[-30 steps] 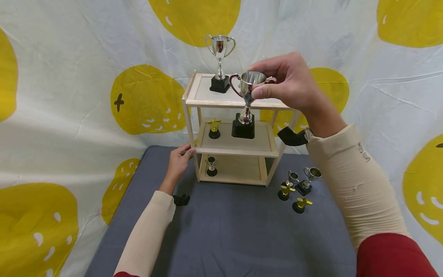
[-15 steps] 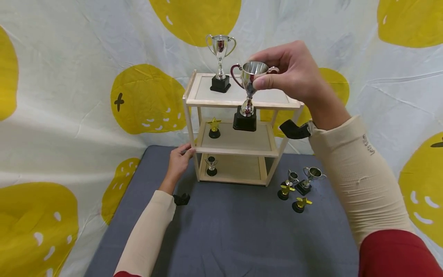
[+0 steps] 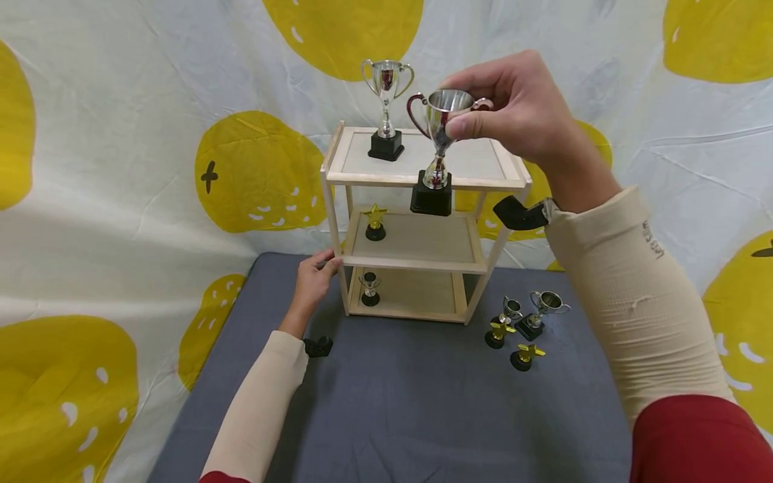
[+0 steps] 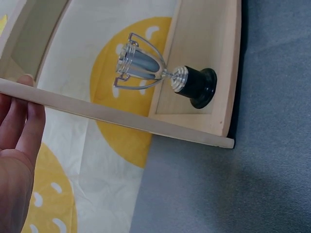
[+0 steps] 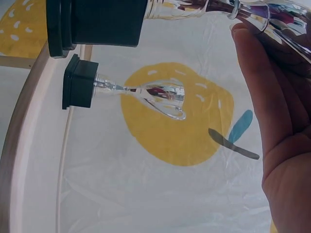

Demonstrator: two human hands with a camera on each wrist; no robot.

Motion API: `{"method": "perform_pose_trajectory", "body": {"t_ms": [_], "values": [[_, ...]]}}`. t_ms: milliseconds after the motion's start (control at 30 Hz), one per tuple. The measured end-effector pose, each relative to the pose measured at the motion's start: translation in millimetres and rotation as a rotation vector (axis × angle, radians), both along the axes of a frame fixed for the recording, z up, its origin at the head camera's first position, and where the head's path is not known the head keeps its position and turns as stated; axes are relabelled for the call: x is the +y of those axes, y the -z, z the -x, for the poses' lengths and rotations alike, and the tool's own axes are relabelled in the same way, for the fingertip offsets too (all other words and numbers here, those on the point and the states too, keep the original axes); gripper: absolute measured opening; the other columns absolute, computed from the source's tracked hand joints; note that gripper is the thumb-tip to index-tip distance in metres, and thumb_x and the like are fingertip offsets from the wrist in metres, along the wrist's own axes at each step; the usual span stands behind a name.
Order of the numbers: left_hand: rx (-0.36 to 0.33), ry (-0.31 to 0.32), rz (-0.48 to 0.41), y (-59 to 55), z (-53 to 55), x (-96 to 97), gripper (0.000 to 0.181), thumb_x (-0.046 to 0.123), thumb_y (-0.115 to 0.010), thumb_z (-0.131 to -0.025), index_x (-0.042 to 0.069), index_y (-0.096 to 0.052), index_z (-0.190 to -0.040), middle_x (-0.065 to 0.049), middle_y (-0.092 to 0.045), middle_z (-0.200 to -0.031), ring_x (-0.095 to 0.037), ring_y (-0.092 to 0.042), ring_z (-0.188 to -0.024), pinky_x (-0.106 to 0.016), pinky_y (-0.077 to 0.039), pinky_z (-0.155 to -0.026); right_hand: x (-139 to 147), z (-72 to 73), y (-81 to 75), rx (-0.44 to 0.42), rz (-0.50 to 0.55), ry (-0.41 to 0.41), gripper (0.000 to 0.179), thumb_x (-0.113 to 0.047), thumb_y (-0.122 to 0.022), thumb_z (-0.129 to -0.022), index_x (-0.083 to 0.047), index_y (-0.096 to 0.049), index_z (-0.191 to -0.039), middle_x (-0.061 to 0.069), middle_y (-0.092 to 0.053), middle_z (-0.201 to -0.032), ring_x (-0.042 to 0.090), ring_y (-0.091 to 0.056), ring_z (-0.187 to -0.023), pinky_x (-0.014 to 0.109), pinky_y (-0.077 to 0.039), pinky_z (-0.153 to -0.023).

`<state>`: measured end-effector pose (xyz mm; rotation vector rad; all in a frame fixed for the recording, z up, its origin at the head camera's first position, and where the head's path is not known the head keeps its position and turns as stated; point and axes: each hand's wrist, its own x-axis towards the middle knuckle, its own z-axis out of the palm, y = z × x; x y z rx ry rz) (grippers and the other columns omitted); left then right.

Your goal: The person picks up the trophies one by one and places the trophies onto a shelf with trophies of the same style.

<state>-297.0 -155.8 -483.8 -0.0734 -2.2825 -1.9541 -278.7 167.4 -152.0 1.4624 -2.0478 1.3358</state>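
Note:
My right hand point(image 3: 513, 114) pinches a silver two-handled trophy cup point(image 3: 433, 191) by its bowl, thumb in front. The cup hangs upright, its black base overlapping the top tier's front edge in the head view. My left hand point(image 3: 311, 285) holds the left post point(image 4: 97, 108) of a three-tier wooden shelf point(image 3: 417, 267), fingers curled at it. Another silver trophy point(image 3: 385, 145) stands at the top tier's left, also seen behind the held trophy's base point(image 5: 107, 24) in the right wrist view. A gold star trophy point(image 3: 375, 231) stands on the middle tier, a small silver cup point(image 4: 194, 87) on the bottom one.
Right of the shelf, two silver cups point(image 3: 546, 304) and two gold star trophies point(image 3: 524, 359) stand close together on the grey tabletop point(image 3: 417, 402). A cloth point(image 3: 151, 168) with yellow fruit prints hangs behind the shelf.
My right hand has raised the trophy cup steadily, bringing its base from in front of the middle tier up to the top tier's front edge. The left hand stays at the post.

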Motion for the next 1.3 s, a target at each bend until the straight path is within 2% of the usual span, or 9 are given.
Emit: {"method": "perform_pose_trajectory", "body": {"t_ms": [300,533,667,800,967,1200,1300], "values": [[0.026,-0.017,0.01,0.9,-0.1,1.6,0.04,0.017,-0.064,-0.105,0.002,-0.063,-0.143,-0.022,-0.064,-0.143,-0.039,-0.067,-0.126,-0.046,-0.057,-0.108,3,3.6,-6.0,0.022,-0.032,0.054,0.022,0.001,-0.078,-0.091,0.01,-0.077,-0.11,-0.005,-0.077,-0.085,0.008,-0.064,-0.065,0.015,-0.056,-0.064],[0.032,-0.01,0.017,0.9,0.3,3.2,0.041,0.016,-0.064,-0.105,0.0,-0.063,-0.142,-0.023,-0.064,-0.141,-0.039,-0.067,-0.124,-0.05,-0.057,-0.108,4,4.3,-9.1,0.027,-0.058,0.122,0.022,0.001,-0.077,-0.092,0.009,-0.077,-0.112,-0.007,-0.077,-0.087,0.008,-0.069,-0.074,0.013,-0.058,-0.074],[0.025,-0.003,0.018,0.7,0.5,4.2,0.042,0.017,-0.064,-0.105,0.001,-0.062,-0.144,-0.022,-0.063,-0.142,-0.039,-0.067,-0.125,-0.049,-0.057,-0.108,5,5.6,-11.1,0.048,-0.067,0.14,0.021,0.001,-0.076,-0.092,0.008,-0.077,-0.112,-0.006,-0.076,-0.084,0.008,-0.06,-0.066,0.014,-0.053,-0.067],[0.025,-0.006,0.007,-0.6,0.7,4.7,0.04,0.016,-0.064,-0.105,0.001,-0.063,-0.142,-0.022,-0.064,-0.141,-0.038,-0.067,-0.125,-0.049,-0.057,-0.108,6,7.5,-12.8,0.071,-0.084,0.163,0.021,0.0,-0.076,-0.093,0.006,-0.078,-0.113,-0.006,-0.075,-0.083,0.011,-0.055,-0.064,0.017,-0.05,-0.064],[0.025,-0.009,0.005,-2.0,0.7,5.5,0.039,0.016,-0.065,-0.105,0.002,-0.065,-0.142,-0.022,-0.065,-0.141,-0.038,-0.067,-0.125,-0.049,-0.057,-0.108,7,10.2,-14.6,0.076,-0.102,0.203,0.02,-0.001,-0.074,-0.095,0.007,-0.078,-0.113,-0.006,-0.073,-0.082,0.013,-0.055,-0.068,0.017,-0.051,-0.067],[0.015,-0.012,0.027,-0.5,0.3,6.2,0.04,0.017,-0.064,-0.105,0.003,-0.063,-0.143,-0.022,-0.064,-0.142,-0.038,-0.067,-0.125,-0.049,-0.057,-0.108,10,15.5,-15.4,0.075,-0.11,0.183,0.02,0.0,-0.074,-0.095,0.007,-0.078,-0.113,-0.005,-0.069,-0.075,0.013,-0.046,-0.06,0.02,-0.043,-0.058],[0.017,-0.013,0.027,-0.2,0.2,6.4,0.04,0.017,-0.064,-0.105,0.002,-0.063,-0.143,-0.023,-0.063,-0.142,-0.039,-0.067,-0.124,-0.049,-0.057,-0.108,10,16.8,-15.4,0.047,-0.103,0.196,0.02,-0.001,-0.075,-0.094,0.006,-0.078,-0.113,-0.006,-0.067,-0.073,0.013,-0.045,-0.06,0.02,-0.043,-0.06]]}}
